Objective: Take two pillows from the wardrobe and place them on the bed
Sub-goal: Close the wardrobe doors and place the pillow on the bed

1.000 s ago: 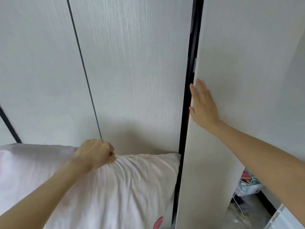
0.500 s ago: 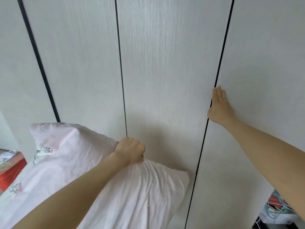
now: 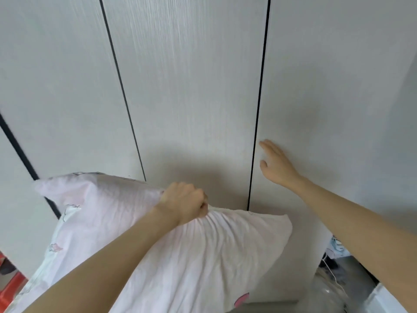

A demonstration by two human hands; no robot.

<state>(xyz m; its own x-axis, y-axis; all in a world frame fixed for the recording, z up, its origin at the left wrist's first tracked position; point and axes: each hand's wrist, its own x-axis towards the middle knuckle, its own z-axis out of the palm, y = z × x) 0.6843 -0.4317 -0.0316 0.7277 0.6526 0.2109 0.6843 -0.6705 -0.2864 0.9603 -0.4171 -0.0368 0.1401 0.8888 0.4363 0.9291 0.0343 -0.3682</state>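
Pale grey wardrobe doors (image 3: 191, 86) with fine vertical grain and thin dark seams fill the room ahead, all shut. The left hand (image 3: 184, 203) grips a fistful of the pink-printed white pillow (image 3: 203, 256), held up in front of them. The right hand (image 3: 274, 164), fingers straight, lies at the rightmost door just beside a seam. Something red (image 3: 11, 288) sits low left; cluttered items (image 3: 334, 256) low right.

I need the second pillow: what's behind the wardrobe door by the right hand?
Nothing shows: the wardrobe door is shut, with the right hand open at its edge. The left hand grips one pillow.
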